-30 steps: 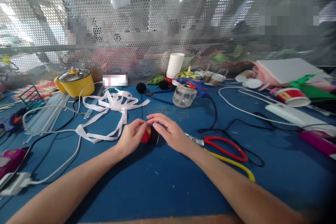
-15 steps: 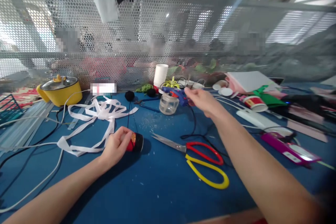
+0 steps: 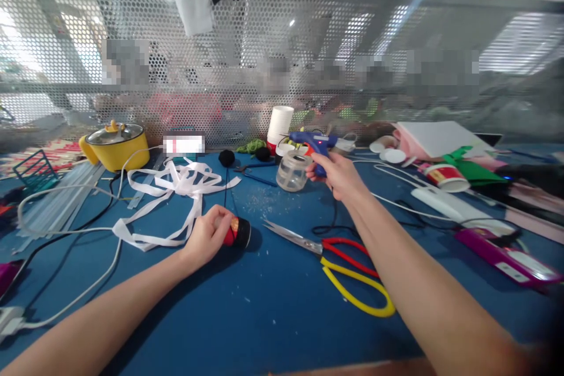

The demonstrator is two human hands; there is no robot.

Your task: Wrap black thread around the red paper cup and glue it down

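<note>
My left hand [image 3: 207, 238] is closed around a red paper cup [image 3: 238, 231] lying on its side, with black yarn wrapped around one end. From the cup a black strand runs back to a small black yarn ball [image 3: 226, 157]. My right hand [image 3: 337, 171] grips a blue glue gun [image 3: 314, 140] by its handle, above and beside a clear plastic jar [image 3: 292, 171]. The gun's nozzle points left. Between my arms lie scissors [image 3: 304, 242], blades apart, with one red and one yellow handle loop.
White ribbon [image 3: 187, 179] is heaped left of centre, near a yellow pot [image 3: 118, 150]. White paper cups [image 3: 281, 122] stand stacked at the back before a perforated metal screen [image 3: 247, 64]. A purple power strip [image 3: 502, 255] and cables lie on the right.
My right hand has taken the glue gun up from the jar and now has its handle in a firm grip. My left hand still holds the cup; the view has shifted slightly left.
</note>
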